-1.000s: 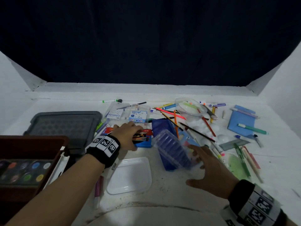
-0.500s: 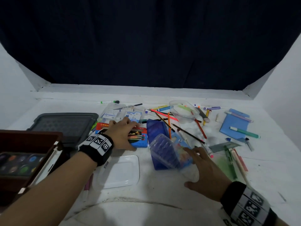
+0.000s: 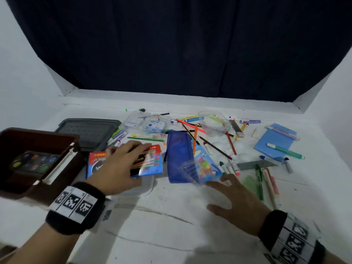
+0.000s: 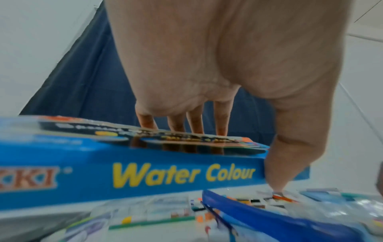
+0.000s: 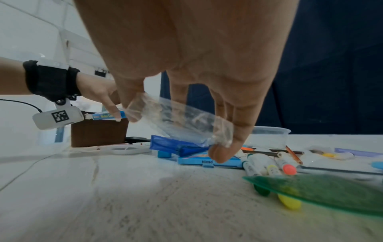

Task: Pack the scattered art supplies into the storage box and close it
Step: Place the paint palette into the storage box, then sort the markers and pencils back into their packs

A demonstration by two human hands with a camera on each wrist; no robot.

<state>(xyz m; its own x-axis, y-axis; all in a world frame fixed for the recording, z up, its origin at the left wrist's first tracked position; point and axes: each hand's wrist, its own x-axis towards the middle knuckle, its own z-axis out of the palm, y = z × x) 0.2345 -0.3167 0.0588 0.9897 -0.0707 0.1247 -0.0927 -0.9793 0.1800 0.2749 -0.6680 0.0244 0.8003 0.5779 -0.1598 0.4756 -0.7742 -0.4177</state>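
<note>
The brown storage box stands open at the left with a paint palette inside. My left hand grips a blue Water Colour box, lifted off the table just right of the storage box. In the left wrist view my fingers lie on top of the Water Colour box and my thumb presses its end. My right hand is spread low over the table, fingertips touching a clear plastic tray that leans on a blue pouch. That clear plastic tray shows between my right hand fingers.
The grey lid lies behind the storage box. A white tray sits under my left hand. Pencils, markers, a clear bowl, a blue notebook and a green sheet lie scattered to the right.
My left hand has lifted the Water Colour box and drawn it back toward me and the storage box. My right hand has reached forward to the clear plastic tray.
</note>
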